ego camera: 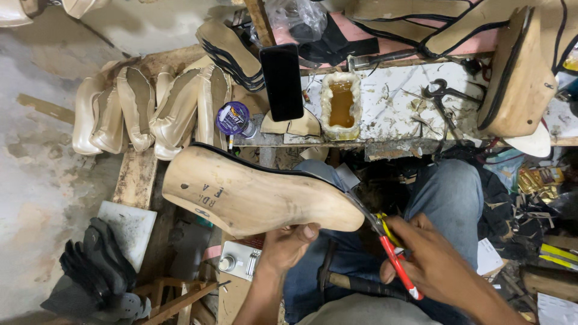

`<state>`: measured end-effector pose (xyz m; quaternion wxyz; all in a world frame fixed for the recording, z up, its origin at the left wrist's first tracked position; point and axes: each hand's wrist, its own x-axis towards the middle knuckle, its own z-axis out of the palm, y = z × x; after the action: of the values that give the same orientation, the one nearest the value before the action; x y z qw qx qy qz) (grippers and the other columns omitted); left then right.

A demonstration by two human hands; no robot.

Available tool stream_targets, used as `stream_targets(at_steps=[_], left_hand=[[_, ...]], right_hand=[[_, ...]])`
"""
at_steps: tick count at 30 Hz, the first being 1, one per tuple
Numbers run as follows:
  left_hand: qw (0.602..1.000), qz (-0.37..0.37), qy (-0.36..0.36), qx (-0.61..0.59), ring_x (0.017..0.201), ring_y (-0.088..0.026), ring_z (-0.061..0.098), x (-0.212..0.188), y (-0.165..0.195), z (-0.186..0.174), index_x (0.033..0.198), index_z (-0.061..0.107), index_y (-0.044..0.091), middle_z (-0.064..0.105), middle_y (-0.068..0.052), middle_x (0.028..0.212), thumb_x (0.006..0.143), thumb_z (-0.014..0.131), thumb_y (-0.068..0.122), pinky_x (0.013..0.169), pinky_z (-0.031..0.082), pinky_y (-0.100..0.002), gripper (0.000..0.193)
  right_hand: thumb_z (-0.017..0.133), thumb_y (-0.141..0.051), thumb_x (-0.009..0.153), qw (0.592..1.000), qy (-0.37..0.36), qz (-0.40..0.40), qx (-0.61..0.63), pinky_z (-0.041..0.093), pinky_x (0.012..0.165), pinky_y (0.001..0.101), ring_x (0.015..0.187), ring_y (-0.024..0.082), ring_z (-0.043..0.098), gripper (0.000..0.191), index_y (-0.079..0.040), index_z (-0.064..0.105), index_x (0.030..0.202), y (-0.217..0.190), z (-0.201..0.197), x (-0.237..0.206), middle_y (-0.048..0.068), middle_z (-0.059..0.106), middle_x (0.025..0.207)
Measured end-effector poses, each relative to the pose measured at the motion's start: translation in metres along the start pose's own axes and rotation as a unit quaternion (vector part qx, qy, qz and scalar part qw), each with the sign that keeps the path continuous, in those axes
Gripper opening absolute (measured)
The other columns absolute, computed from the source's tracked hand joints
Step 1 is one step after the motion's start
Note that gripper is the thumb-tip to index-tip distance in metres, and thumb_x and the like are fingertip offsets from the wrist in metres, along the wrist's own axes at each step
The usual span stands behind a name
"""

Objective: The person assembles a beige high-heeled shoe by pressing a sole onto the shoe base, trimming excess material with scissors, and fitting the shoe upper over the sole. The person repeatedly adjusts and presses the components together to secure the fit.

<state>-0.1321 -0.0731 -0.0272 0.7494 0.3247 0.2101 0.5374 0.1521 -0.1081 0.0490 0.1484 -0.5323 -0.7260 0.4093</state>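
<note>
Two hands share one job here: the left hand cups the underside of a wooden shoe last, fingers curled up round its lower edge near the narrow end, while the right hand is wrapped shut round the red and yellow handles of a pair of pliers whose nose meets the last's tip. The last hangs over the person's lap, at about 6 o'clock from the tabletop, its broad end pointing to 9 o'clock. It looks solid, stiff and fairly weighty, with a smooth, rounded body that could roll in the palm; a dark strip of upper runs along its top edge and looks thin and pliable. Holding from beneath, near the middle of its length, seems the steadiest grip, with the thumb kept off the soft edge. At 12 o'clock on the tabletop stand a crusted pot of amber glue and a dark phone; pale unfinished shoes lean at 10 o'clock.
</note>
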Motion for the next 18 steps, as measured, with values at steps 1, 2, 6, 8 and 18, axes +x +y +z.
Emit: stream_targets(at_steps=[1,2,6,8,18], left_hand=[[1.000,-0.007,-0.025,0.002,0.098,-0.017,0.059,0.000,0.003,-0.007,0.141,0.053,-0.007,0.063,-0.010,0.111,0.094,0.083,0.005,0.084,0.049,-0.031,0.056],[0.999,-0.013,-0.051,0.005,0.092,-0.015,0.056,-0.001,0.005,-0.012,0.143,0.054,-0.009,0.062,-0.010,0.105,0.098,0.084,0.003,0.076,0.046,-0.028,0.055],[0.997,-0.057,-0.010,0.047,0.090,-0.014,0.055,-0.004,0.005,-0.022,0.140,0.050,-0.003,0.062,-0.009,0.114,0.087,0.085,0.009,0.072,0.044,-0.028,0.065],[0.997,-0.052,-0.015,0.051,0.090,-0.014,0.054,-0.004,0.004,-0.024,0.141,0.050,-0.003,0.062,-0.008,0.115,0.087,0.085,0.009,0.071,0.044,-0.027,0.066],[0.985,-0.038,-0.022,0.169,0.113,-0.018,0.062,-0.004,0.011,-0.015,0.141,0.055,0.001,0.064,-0.009,0.127,0.079,0.092,0.019,0.092,0.055,-0.032,0.074]], right_hand=[[0.073,-0.025,0.081,1.000,0.000,-0.004,0.005,0.041,0.080,0.0343,0.071,0.022,0.060,0.039,-0.013,0.062,0.117,0.002,-0.002,-0.001,-0.008,0.086,0.071],[0.072,-0.025,0.081,1.000,0.001,-0.007,0.009,0.041,0.078,0.0338,0.066,0.022,0.061,0.039,-0.014,0.062,0.117,0.004,-0.004,-0.003,-0.007,0.085,0.071],[0.065,-0.018,0.084,0.998,0.015,-0.043,0.044,0.043,0.080,0.0322,0.060,0.018,0.070,0.029,-0.012,0.064,0.112,0.016,0.004,-0.007,-0.006,0.086,0.066],[0.065,-0.015,0.084,0.992,0.047,-0.077,0.090,0.045,0.077,0.0313,0.065,0.020,0.069,0.030,-0.009,0.063,0.113,0.021,0.014,-0.010,-0.004,0.084,0.068],[0.094,-0.034,0.056,0.996,0.047,-0.070,0.010,0.042,0.078,0.0369,0.083,0.026,0.059,0.078,-0.009,0.060,0.122,0.023,0.015,-0.011,0.008,0.069,0.091]])
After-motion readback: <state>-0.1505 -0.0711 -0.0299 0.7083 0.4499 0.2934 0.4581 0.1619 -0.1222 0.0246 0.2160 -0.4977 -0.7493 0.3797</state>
